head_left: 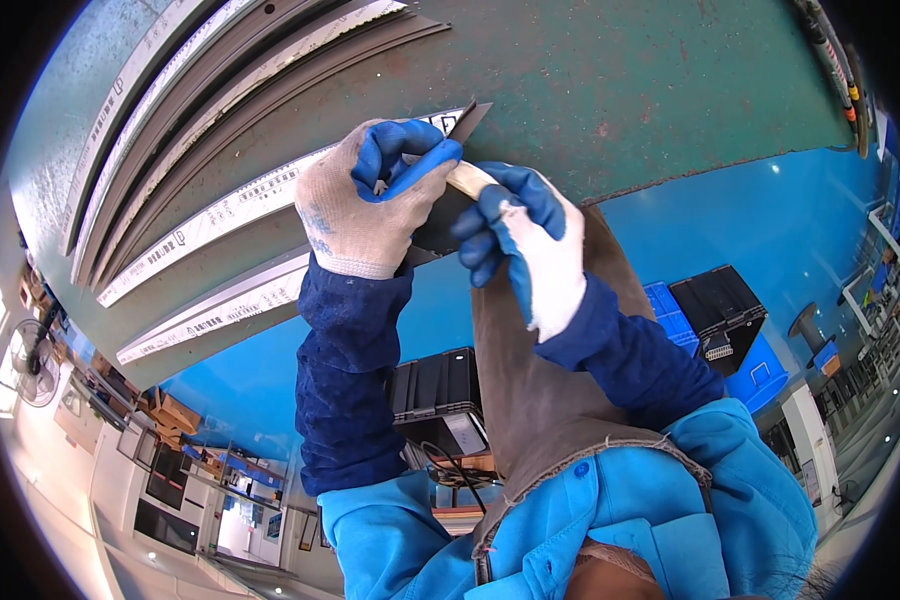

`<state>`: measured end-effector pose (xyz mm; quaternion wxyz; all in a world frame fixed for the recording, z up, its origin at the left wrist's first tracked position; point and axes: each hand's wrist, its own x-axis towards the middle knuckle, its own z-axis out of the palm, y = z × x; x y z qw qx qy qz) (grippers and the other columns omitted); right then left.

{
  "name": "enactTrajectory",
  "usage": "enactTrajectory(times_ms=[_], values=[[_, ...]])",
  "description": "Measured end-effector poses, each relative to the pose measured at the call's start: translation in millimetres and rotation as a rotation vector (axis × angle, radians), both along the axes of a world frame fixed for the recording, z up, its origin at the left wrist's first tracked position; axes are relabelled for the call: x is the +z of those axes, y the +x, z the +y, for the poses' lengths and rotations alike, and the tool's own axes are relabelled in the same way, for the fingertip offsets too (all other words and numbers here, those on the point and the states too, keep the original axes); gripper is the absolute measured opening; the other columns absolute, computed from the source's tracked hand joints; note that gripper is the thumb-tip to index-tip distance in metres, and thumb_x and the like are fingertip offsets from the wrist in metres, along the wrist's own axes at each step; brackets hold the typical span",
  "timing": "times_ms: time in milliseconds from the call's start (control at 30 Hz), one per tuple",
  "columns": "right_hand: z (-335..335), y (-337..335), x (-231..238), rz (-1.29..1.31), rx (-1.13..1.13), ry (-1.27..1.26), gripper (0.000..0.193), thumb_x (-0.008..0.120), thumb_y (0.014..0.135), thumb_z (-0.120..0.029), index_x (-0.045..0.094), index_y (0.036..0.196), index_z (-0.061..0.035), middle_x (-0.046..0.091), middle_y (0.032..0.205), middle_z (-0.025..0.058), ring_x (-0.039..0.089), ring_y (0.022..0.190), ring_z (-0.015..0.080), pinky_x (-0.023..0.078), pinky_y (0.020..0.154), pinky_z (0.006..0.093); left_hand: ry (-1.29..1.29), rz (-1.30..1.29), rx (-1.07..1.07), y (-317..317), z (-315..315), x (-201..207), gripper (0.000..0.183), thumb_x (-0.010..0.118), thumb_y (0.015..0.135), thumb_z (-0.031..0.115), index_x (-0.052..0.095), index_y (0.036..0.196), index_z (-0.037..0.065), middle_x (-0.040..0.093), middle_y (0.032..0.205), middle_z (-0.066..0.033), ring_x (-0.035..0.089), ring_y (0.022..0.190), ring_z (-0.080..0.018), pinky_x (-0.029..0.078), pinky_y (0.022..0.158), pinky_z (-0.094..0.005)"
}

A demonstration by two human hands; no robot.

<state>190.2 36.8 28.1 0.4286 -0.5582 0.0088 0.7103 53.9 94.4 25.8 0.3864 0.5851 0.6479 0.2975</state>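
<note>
My left hand [375, 200], in a grey-white glove with blue-coated fingers, is closed with its fingers curled. Its fingertips meet at one end of a pale cream handle-like piece [472, 180]; what they pinch is hidden. On the other end of that piece my gloved right hand [530, 235] is closed. Just beyond the left fingertips, a dark thin point [462, 122] shows by the angled end of a long profile strip [240, 195] with printed white film. That strip runs under my left hand on the green tabletop [590, 90].
Several long curved-looking profile strips [200, 110] lie at the far left. Another white-filmed strip [220, 305] is near the table's front edge. Cables [838, 60] hang at the far right. Black crates [435, 385] and a blue bin [755, 375] stand below on the blue floor.
</note>
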Motion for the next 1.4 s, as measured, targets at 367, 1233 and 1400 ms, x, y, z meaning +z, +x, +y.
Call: enactTrajectory(times_ms=[367, 1233, 1400], values=[[3.7, 3.9, 1.2, -0.103, -0.077, 0.02, 0.026, 0.055, 0.092, -0.014, 0.057, 0.113, 0.0009, 0.064, 0.07, 0.0103, 0.054, 0.045, 0.0112, 0.044, 0.038, 0.022, -0.039, -0.061, 0.012, -1.8, 0.9, 0.8, 0.015, 0.078, 0.065, 0.01, 0.069, 0.075, 0.004, 0.061, 0.06, -0.0007, 0.048, 0.048, -0.0083, 0.042, 0.049, -0.0186], [134.2, 31.1, -26.8, -1.312, 0.555, 1.598, 0.046, 0.059, 0.077, 0.001, 0.055, 0.123, -0.0062, 0.063, 0.117, 0.0139, 0.065, 0.088, 0.0228, 0.054, 0.073, 0.0266, -0.347, -1.018, 0.484, -70.6, -0.6, 4.3, 0.034, 0.044, 0.083, 0.001, 0.055, 0.116, 0.0, 0.058, 0.087, -0.0113, 0.054, 0.064, -0.0155, 0.041, 0.051, -0.0205], [189.6, 1.3, -38.3, -1.702, 0.804, 1.705, 0.054, 0.067, 0.071, -0.003, 0.058, 0.123, -0.0128, 0.062, 0.117, 0.0133, 0.065, 0.09, 0.0249, 0.053, 0.073, 0.0279, -0.315, -1.153, 0.463, -82.9, -0.8, 2.8, 0.035, 0.044, 0.084, 0.005, 0.055, 0.116, 0.001, 0.057, 0.086, -0.0104, 0.054, 0.065, -0.0153, 0.039, 0.051, -0.0206]])
